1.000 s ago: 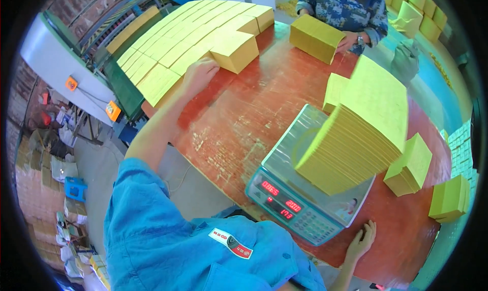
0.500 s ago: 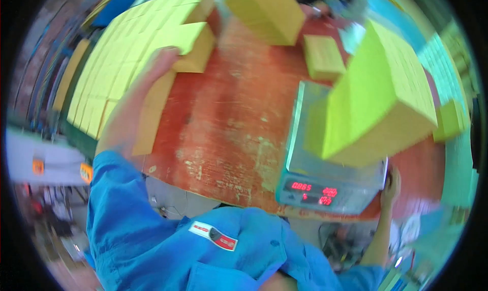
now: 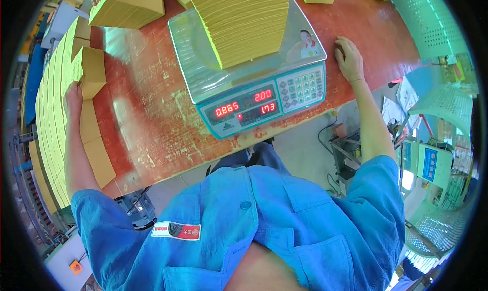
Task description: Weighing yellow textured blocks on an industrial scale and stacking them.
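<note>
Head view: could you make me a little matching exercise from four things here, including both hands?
Column one
1. Left hand
2. Right hand
3. Digital scale
4. Large stack of yellow sheets

Column two
A. Shows lit red digits
B. At the edge of a yellow block
C. Standing on the metal weighing tray
D. Holding nothing, beside the scale

Pairs: 1-B, 2-D, 3-A, 4-C

On the bench (image 3: 147, 133), blocks (image 3: 51, 128) are lining the left edge; a stack (image 3: 246, 29) is resting on the near-edge scale (image 3: 256, 95).
</note>
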`<state>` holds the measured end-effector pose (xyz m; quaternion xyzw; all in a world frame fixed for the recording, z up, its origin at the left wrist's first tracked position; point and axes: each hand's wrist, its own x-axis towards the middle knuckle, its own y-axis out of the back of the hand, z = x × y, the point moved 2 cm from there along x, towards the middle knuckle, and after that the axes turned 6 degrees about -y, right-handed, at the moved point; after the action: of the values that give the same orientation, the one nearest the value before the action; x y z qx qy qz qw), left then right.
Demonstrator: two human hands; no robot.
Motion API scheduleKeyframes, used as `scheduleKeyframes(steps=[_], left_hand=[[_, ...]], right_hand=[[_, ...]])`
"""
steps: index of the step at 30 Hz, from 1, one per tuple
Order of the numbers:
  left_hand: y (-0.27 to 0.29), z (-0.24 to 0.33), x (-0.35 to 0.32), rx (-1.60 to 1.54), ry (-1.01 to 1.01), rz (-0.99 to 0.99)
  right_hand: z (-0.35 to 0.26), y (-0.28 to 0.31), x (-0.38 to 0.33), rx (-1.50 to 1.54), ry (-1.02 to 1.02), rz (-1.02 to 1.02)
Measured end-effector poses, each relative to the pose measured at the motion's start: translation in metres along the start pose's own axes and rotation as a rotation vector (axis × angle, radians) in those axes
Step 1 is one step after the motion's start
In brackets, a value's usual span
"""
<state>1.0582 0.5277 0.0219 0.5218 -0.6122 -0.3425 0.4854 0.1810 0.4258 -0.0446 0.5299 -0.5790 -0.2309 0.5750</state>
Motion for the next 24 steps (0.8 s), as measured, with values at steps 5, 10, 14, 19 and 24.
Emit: scheduleKeyframes(steps=[5,10,14,19,24], left_hand=[[0.001,-0.051,-0.033,0.021,0.043,0.087],[0.029,0.062,-0.014,-0.057,0.165,0.050],[0.100,0.073,-0.054,-0.211,0.327,0.186],[0.155,0.114,-0.111,-0.950,0.719,0.286],[0.207,0.205,-0.187,-1.658,0.886,0.351]], right_hand=[[-0.005,-0.010,0.005,0.111,-0.010,-0.009],[0.016,0.010,-0.019,0.077,-0.033,-0.065],[0.016,0.001,-0.008,0.121,-0.051,-0.084],[-0.051,0.037,-0.020,0.677,-0.098,0.187],[-0.265,0.099,-0.055,0.877,0.311,-0.280]])
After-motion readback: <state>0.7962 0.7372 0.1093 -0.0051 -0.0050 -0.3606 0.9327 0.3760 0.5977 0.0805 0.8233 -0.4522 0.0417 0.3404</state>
